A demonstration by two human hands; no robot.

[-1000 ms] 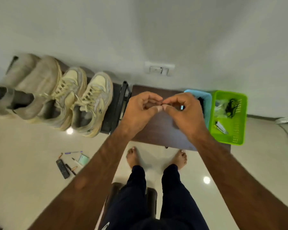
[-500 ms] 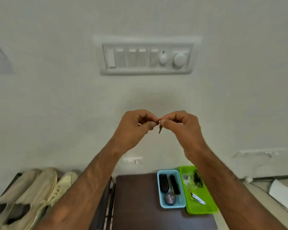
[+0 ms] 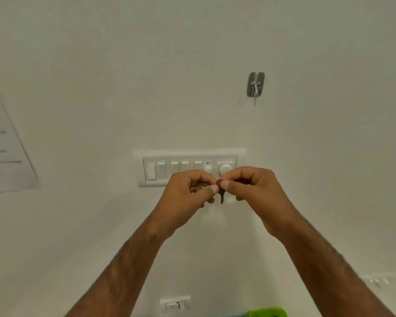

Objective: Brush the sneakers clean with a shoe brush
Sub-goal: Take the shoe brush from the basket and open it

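Both forearms come up from the bottom edge, hands meeting mid-frame at chest height in front of the wall. Left hand (image 3: 185,197): fingers curled in, thumb pressed against the forefinger, tip to tip with the other hand. Right hand (image 3: 256,193): same shape, thumb (image 3: 229,185) and forefinger closed, remaining fingers folded toward the palm. Both pinch one small dark piece (image 3: 221,197) between them; its top is reddish-brown at the pinch and a thin dark end hangs straight down below the thumbs. Can't tell what it is. Sneakers and shoe brush: not in this view. Corner of a green basket (image 3: 268,312) just shows at the bottom edge, right of centre. On the wall behind, low down, a white socket (image 3: 174,304). Directly behind the hands, a white switch panel (image 3: 190,167): a row of rockers, a small red dot, two round knobs partly covered by the knuckles. Higher and to the right, a metal hook (image 3: 255,84) on a plate. Far left, a sheet of paper (image 3: 5,156) stuck to the wall with a few lines of print, too blurred to read. No brand or label legible anywhere.
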